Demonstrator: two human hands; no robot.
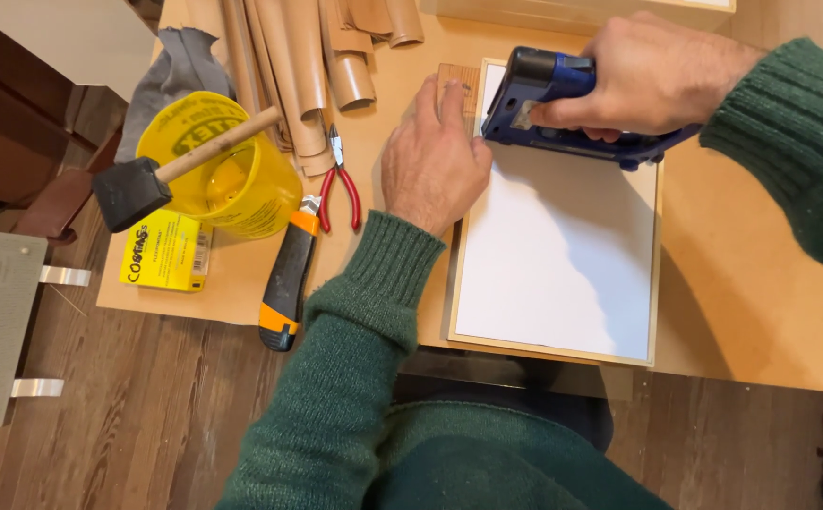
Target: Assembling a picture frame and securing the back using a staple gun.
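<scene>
Right hand point(652, 76) wrapped tight around blue stapler point(563, 104), knuckles up, green sleeve point(799, 142) slanting in from the right edge. Stapler nose pressed down at top-left corner of white panel point(553, 255), which lies inside a thin wooden frame point(659, 283) on the brown board point(742, 283). Left hand point(430, 161) laid flat, palm down, fingers together and extended, holding nothing, fingertips on a small wood block point(457, 85) just beside the frame corner, wrist bent back toward the body. Near that hand: red pliers point(339, 184), then orange-and-black knife point(289, 279) pointing toward the table edge. Further left, yellow tub point(232, 179) with black lettering, a mallet point(161, 175) resting across its rim. Below it, flat yellow box point(166, 250), rectangular, black print, lying at the board's left edge. Brown rolls point(308, 57) along the top
</scene>
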